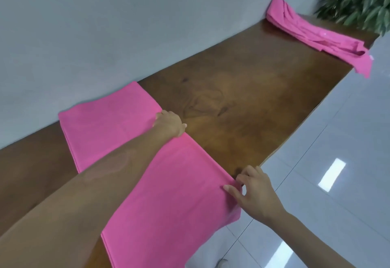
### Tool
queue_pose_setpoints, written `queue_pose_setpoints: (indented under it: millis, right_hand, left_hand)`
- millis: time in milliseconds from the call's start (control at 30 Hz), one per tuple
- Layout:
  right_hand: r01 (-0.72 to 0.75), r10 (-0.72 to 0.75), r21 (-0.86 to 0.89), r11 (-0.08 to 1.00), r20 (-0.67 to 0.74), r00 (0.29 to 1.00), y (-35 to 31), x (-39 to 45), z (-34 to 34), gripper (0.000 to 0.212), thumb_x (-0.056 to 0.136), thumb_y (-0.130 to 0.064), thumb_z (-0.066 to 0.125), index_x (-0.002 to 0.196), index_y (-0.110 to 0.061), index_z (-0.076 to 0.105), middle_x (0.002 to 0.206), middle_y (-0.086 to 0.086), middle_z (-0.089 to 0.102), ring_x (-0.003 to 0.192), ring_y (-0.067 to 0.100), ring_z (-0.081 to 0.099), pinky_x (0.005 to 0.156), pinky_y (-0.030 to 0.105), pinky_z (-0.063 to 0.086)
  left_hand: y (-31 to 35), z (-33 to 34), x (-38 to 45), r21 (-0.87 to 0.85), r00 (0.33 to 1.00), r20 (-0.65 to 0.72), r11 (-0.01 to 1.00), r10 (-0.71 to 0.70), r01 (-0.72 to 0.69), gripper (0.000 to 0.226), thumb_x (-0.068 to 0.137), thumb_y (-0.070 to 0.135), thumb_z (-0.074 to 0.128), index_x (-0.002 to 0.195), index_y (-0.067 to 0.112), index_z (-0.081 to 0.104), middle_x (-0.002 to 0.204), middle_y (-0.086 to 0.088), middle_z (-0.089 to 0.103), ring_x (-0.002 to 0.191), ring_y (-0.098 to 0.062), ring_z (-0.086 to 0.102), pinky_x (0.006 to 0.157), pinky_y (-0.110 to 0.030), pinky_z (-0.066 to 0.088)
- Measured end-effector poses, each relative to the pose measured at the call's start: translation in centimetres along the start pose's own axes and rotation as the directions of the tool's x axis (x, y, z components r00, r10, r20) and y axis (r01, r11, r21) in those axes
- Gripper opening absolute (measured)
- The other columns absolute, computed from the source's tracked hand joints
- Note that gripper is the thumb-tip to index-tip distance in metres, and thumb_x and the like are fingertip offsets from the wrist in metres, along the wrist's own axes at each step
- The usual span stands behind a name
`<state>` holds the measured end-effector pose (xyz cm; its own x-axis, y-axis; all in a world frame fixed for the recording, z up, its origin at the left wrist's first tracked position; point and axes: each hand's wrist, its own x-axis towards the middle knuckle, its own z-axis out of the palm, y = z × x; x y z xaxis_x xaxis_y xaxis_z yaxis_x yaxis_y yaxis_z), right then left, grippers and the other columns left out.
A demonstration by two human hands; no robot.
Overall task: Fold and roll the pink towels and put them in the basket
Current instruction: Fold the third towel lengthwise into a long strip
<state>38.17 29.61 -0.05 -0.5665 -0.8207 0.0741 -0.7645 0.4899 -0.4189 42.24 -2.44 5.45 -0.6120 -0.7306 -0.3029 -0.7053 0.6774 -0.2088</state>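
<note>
Fingers (232, 190) of right hand (256, 196) pinch towel (168, 183) corner at 5 o'clock; left hand (169, 124) grips its edge, likely squaring the fold. Spare towel (316, 33) waits at 1 o'clock on counter (242, 99).

Soft even light, glare patches on the floor tiles (332, 175), tilted wide-angle view.

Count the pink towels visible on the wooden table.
2. One flat folded pink towel lies under both hands; one crumpled pink towel sits at the table's far end, which may hide more.
</note>
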Motion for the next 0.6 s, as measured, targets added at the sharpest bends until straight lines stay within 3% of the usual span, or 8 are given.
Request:
queue_pose_setpoints:
  millis: [167, 333, 433, 533, 600]
  right_hand:
    - [-0.051, 0.048, 0.335, 0.941, 0.017, 0.999, 0.2, -1.8, -0.8, 0.045, 0.091, -0.067, 0.051, 0.065, -0.03, 0.047, 0.075, -0.013, 0.054, 0.081, 0.005, 0.051, 0.074, 0.027, 0.046]
    - [-0.133, 0.075, 0.556, 0.821, 0.125, 0.989, 1.1, -3.2, -0.3, 0.057, 0.081, -0.081, 0.049, 0.073, -0.025, 0.044, 0.064, -0.01, 0.049, 0.059, 0.008, 0.046, 0.056, 0.022, 0.038]
    - [-0.155, 0.048, 0.553, 0.819, 0.203, 0.978, 1.6, -4.0, 0.1, 0.05, 0.077, -0.075, 0.062, 0.084, -0.028, 0.044, 0.064, -0.01, 0.05, 0.058, 0.008, 0.048, 0.054, 0.022, 0.039]
    - [-0.154, 0.056, 0.42, 0.895, 0.236, 0.97, 2.1, -4.8, 0.5, 0.049, 0.08, -0.072, 0.063, 0.094, -0.032, 0.041, 0.069, -0.01, 0.056, 0.063, 0.009, 0.055, 0.056, 0.024, 0.043]
    - [-0.146, 0.064, 0.321, 0.936, 0.254, 0.965, 2.4, -5.4, 0.6, 0.047, 0.083, -0.072, 0.059, 0.094, -0.032, 0.037, 0.068, -0.009, 0.056, 0.064, 0.009, 0.055, 0.059, 0.027, 0.044]
  left_hand:
    - [0.6, 0.0, -1.2, -0.21, 0.986, -0.006, 0.965, -0.164, 0.159, 0.042, 0.097, 0.024, 0.052, 0.133, 0.001, 0.052, 0.137, -0.02, 0.047, 0.125, -0.036, 0.045, 0.096, -0.043, 0.046]
    - [-0.6, 0.1, -1.0, -0.407, 0.982, -0.062, 0.903, -0.18, 0.14, 0.031, 0.088, 0.012, 0.057, 0.112, -0.007, 0.06, 0.122, -0.024, 0.058, 0.107, -0.04, 0.06, 0.078, -0.037, 0.046]
    - [-1.5, 0.4, -1.2, -0.527, 0.974, -0.087, 0.84, -0.207, 0.132, 0.028, 0.087, 0.003, 0.056, 0.112, -0.009, 0.059, 0.121, -0.025, 0.06, 0.108, -0.041, 0.059, 0.079, -0.039, 0.045]
    - [-2.5, 1.0, -1.5, -0.631, 0.973, -0.083, 0.767, -0.217, 0.117, 0.052, 0.084, -0.003, 0.053, 0.136, -0.006, 0.05, 0.134, -0.025, 0.057, 0.119, -0.04, 0.058, 0.096, -0.041, 0.05]
    - [-3.3, 1.3, -1.9, -0.688, 0.976, -0.073, 0.719, -0.204, 0.099, 0.066, 0.08, -0.006, 0.05, 0.146, -0.001, 0.042, 0.135, -0.023, 0.058, 0.114, -0.039, 0.063, 0.094, -0.044, 0.054]
